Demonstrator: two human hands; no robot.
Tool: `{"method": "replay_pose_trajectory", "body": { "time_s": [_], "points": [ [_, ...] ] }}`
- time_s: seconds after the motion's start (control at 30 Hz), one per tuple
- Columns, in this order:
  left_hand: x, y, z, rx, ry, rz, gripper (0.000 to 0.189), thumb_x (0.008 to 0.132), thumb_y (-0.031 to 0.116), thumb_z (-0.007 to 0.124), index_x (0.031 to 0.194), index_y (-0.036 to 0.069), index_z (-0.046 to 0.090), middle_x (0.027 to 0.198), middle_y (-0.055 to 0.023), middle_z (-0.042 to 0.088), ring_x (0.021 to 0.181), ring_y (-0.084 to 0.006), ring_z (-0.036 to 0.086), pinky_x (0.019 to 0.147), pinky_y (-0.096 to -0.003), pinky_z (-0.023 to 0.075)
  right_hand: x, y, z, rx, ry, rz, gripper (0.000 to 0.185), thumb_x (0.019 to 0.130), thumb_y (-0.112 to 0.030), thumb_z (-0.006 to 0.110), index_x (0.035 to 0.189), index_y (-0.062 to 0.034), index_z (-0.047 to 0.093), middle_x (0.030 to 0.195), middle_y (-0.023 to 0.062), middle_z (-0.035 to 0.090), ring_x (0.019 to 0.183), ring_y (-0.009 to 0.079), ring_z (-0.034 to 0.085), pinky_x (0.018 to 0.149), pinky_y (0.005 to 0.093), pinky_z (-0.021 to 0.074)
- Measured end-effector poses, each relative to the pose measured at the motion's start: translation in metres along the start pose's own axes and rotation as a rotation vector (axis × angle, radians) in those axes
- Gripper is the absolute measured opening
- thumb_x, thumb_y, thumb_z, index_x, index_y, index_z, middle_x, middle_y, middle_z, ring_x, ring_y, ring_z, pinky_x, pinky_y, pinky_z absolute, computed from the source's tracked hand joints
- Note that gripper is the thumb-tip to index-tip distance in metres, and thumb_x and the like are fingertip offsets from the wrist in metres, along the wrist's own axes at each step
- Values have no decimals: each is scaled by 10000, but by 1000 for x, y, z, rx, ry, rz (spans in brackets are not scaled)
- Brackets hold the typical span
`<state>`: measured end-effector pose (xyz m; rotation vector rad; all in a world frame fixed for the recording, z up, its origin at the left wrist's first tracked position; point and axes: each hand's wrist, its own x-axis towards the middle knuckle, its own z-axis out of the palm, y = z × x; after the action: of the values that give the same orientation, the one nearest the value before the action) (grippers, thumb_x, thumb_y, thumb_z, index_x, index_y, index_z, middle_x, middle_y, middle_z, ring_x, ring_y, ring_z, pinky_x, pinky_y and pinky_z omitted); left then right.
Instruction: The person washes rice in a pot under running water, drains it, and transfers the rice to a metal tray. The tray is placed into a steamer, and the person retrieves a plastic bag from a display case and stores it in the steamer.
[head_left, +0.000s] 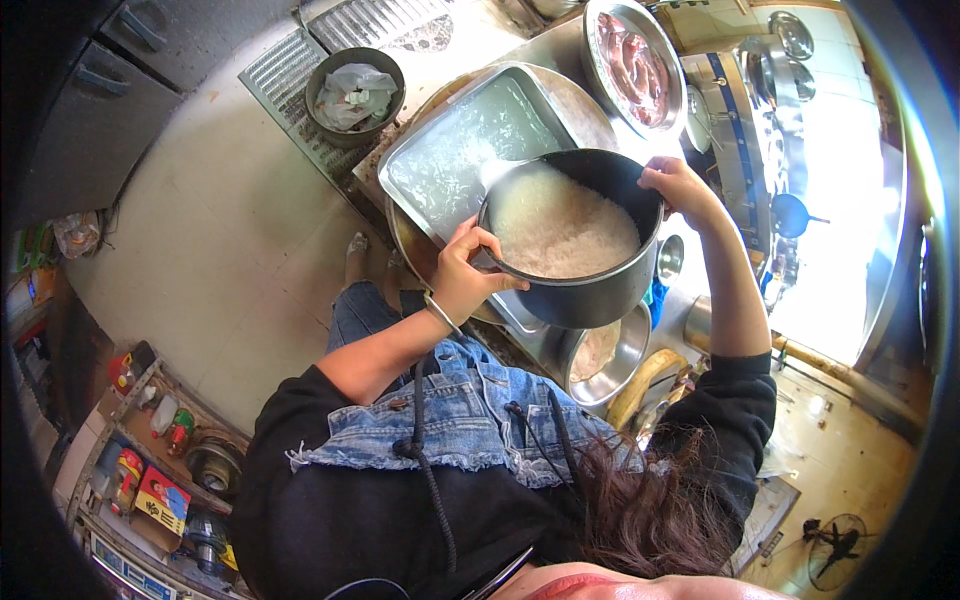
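Note:
A dark cooking pot (592, 300) holds pale, wet-looking rice (566, 232), heaped toward one side under cloudy liquid. My left hand (465, 266) grips its near left rim, the thumb along the outside. At the far right rim, my right hand (671, 187) pinches the edge. The pot is tilted a little over a rectangular metal tray (480, 135), whose surface looks wet and shiny. Under the tray is a round board or lid (585, 120), partly covered. Whether the pot's base rests on anything is hidden.
Meat pieces lie in a metal basin (675, 112) at the top. Below the pot, a steel bowl (634, 345) holds pale dough or meat. A bin (352, 135) with plastic bags stands upper left, near a floor grate (277, 82). Shelves with bottles (180, 431) are lower left.

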<state>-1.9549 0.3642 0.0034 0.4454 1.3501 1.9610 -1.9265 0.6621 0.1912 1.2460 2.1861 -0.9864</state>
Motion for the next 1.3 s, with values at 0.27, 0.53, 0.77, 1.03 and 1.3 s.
{"method": "replay_pose_trajectory", "body": {
  "time_s": [0.27, 0.53, 0.77, 1.03, 1.3],
  "points": [
    [1, -5, -3, -228, 8, -160, 408, 590, 106, 894, 792, 87, 540, 915, -17, 568, 895, -133, 580, 873, -301, 495, 9, -15, -7, -156, -75, 1, 231, 835, -277, 571, 883, -53, 605, 673, 11, 520, 546, 110, 503, 479, 265, 443],
    [-5, 18, 6, -628, 28, -474, 297, 770, 132, 782, 899, 129, 514, 852, 15, 583, 799, -136, 614, 655, -335, 574, 18, -16, -1, -34, -31, -75, 456, 890, -451, 479, 1128, -89, 620, 1028, 45, 622, 923, 139, 567, 888, 296, 409],
    [-9, 21, 13, -763, 115, -560, 306, 755, 95, 795, 863, 137, 512, 893, 1, 596, 845, -136, 613, 662, -346, 581, 33, -8, 12, 512, -385, -65, 621, 979, -513, 376, 1266, 9, 548, 1136, 90, 639, 1012, 147, 602, 954, 273, 422],
    [-7, 16, 7, -775, 141, -552, 320, 752, 95, 799, 869, 140, 504, 880, 11, 576, 828, -129, 605, 672, -355, 589, 45, -14, 19, 458, -327, -43, 632, 972, -540, 384, 1204, 3, 609, 1053, 75, 668, 930, 136, 616, 900, 259, 447],
    [-6, 21, 9, -826, 164, -443, 314, 758, 95, 792, 874, 136, 503, 893, 5, 577, 865, -142, 619, 686, -369, 595, 24, -62, 22, 391, -272, -84, 655, 984, -549, 346, 1258, 7, 557, 1133, 96, 640, 1008, 153, 619, 966, 280, 443]
  ]
}}
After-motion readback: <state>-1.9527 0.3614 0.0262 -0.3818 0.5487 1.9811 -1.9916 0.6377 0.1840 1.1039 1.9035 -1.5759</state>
